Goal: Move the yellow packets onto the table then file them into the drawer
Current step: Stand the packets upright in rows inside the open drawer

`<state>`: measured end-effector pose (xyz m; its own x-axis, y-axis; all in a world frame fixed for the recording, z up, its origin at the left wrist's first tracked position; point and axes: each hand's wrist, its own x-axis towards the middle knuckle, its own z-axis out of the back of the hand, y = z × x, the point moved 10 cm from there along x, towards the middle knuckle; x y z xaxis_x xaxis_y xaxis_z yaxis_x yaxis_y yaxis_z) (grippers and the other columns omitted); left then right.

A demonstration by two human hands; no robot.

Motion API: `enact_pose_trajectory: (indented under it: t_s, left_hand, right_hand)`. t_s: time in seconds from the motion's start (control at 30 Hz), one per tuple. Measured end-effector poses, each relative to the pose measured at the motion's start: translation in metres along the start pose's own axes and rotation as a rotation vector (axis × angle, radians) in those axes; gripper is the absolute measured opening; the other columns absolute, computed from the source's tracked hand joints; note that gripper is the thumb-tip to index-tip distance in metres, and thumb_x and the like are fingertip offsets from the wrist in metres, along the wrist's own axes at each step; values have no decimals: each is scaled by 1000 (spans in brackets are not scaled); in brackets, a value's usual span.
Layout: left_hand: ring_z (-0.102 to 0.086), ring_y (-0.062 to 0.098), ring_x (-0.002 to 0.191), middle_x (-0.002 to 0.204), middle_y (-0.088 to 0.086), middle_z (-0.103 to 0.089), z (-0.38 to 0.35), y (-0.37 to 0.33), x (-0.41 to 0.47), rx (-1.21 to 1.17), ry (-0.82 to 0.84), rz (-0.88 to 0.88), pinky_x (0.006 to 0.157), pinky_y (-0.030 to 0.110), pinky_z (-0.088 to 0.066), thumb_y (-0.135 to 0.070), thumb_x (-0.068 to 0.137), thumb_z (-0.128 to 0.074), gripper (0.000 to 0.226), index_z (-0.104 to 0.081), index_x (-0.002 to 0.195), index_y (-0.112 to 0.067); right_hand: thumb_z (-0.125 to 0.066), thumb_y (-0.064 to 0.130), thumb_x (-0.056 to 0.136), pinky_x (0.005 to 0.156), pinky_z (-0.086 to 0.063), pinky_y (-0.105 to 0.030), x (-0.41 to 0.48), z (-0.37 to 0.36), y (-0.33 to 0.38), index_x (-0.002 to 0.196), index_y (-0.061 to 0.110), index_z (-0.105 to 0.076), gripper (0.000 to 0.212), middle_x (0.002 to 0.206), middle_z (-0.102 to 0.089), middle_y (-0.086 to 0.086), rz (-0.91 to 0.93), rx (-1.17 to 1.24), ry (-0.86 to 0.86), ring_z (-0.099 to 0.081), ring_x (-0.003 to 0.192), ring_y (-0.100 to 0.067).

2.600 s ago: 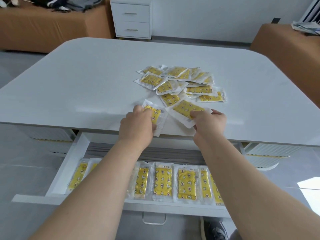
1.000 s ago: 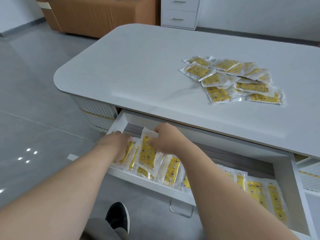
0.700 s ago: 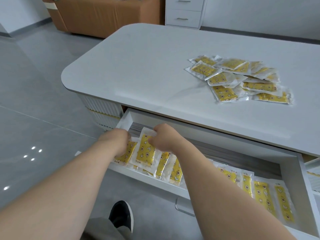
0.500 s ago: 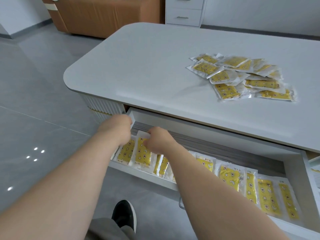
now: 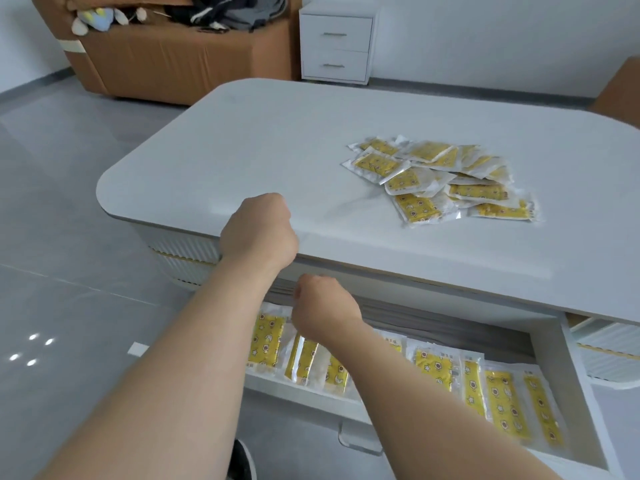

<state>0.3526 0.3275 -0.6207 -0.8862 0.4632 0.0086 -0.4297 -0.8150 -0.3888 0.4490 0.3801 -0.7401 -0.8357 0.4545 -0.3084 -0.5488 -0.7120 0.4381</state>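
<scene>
A loose pile of yellow packets (image 5: pixel 440 178) lies on the right half of the white table (image 5: pixel 277 150). Below the table's front edge the white drawer (image 5: pixel 581 393) stands pulled out, with a row of yellow packets (image 5: pixel 433 368) filed upright in it from left to right. My left hand (image 5: pixel 258 233) is raised in front of the table's front edge, its fingers curled and holding nothing. My right hand (image 5: pixel 323 310) hovers over the left part of the drawer, loosely curled and empty, just above the leftmost packets (image 5: pixel 265 339).
A white two-drawer cabinet (image 5: pixel 335 46) stands against the far wall. A brown sofa (image 5: pixel 166 60) with clothes and a plush toy sits at the far left. My shoe (image 5: pixel 242 459) is on the grey floor below the drawer's handle (image 5: pixel 356 441).
Both hands carried packets from the table to the drawer's left end, set them in and let go. Now the left hand has risen to the table edge and the right has lifted off the packets.
</scene>
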Motion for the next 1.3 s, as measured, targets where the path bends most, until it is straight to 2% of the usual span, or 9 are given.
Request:
enact_pose_trajectory:
  t_s: [0.17, 0.3, 0.37, 0.43, 0.53, 0.63, 0.73, 0.9, 1.3]
  left_hand:
    - [-62, 26, 102, 115, -2, -65, -17, -46, 8, -272, -31, -60, 83, 39, -56, -4, 86, -46, 44, -61, 122, -25]
    - [-59, 23, 107, 120, 0, -64, -40, -98, 26, -339, -123, -200, 83, 33, -46, -21, 99, -46, 25, -59, 120, -19]
    - [-57, 24, 115, 127, 0, -62, -59, -128, 49, -321, -103, -272, 88, 34, -44, -31, 101, -46, 29, -58, 124, -18]
    - [-54, 28, 121, 135, 0, -59, -79, -164, 79, -228, -59, -364, 95, 40, -44, -46, 99, -48, 42, -55, 131, -20]
    - [-43, 28, 136, 151, -4, -47, -99, -212, 128, -62, -11, -472, 104, 48, -39, -68, 92, -44, 65, -47, 143, -27]
    - [-13, 29, 152, 166, -10, -17, -130, -239, 171, 78, 131, -496, 115, 64, -20, -86, 82, -29, 85, -28, 153, -40]
    - [5, 30, 154, 167, -15, -5, -170, -242, 193, 180, 281, -471, 116, 69, -6, -95, 73, -18, 92, -13, 154, -52]
    - [4, 27, 155, 166, -18, -9, -178, -230, 182, 215, 297, -458, 118, 67, -4, -103, 53, -2, 114, -14, 155, -52]
    - [10, 27, 154, 167, -17, -5, -157, -159, 74, 233, 220, -315, 112, 74, 5, -99, 65, 5, 105, -9, 156, -49]
  right_hand:
    - [-52, 5, 89, 67, -50, -32, -11, 53, -26, 89, 9, -63, 12, 89, -63, -6, 14, -127, 158, -61, 81, -26]
    - [-48, 9, 85, 66, -52, -33, -11, 144, -75, 84, 15, -59, 12, 86, -63, -4, -104, -99, -118, -63, 78, -24]
    - [-46, 14, 86, 69, -47, -33, -4, 200, -108, 97, 17, -59, 17, 97, -61, -5, -190, -104, -400, -59, 87, -26]
    - [-47, 26, 93, 84, -44, -40, 12, 238, -145, 122, 18, -53, 31, 120, -53, -9, -306, -126, -549, -50, 114, -32]
    - [-37, 62, 96, 104, -33, -58, 47, 264, -202, 146, 26, -31, 62, 148, -30, -13, -539, -110, -512, -25, 139, -40]
    - [-27, 85, 84, 108, -13, -76, 79, 262, -245, 157, 40, -5, 88, 166, 1, -15, -658, 28, -433, 2, 150, -48]
    - [-13, 100, 66, 103, -6, -80, 102, 241, -260, 157, 45, 0, 107, 168, 0, -13, -614, 6, -357, -4, 149, -47]
    - [-5, 99, 66, 103, -9, -78, 103, 232, -254, 154, 46, -15, 103, 165, -16, -9, -433, -131, -451, -19, 146, -44]
    - [-5, 97, 70, 113, -12, -70, 27, 188, -222, 154, 50, -4, 97, 167, -14, -5, -248, -224, -393, -15, 150, -35]
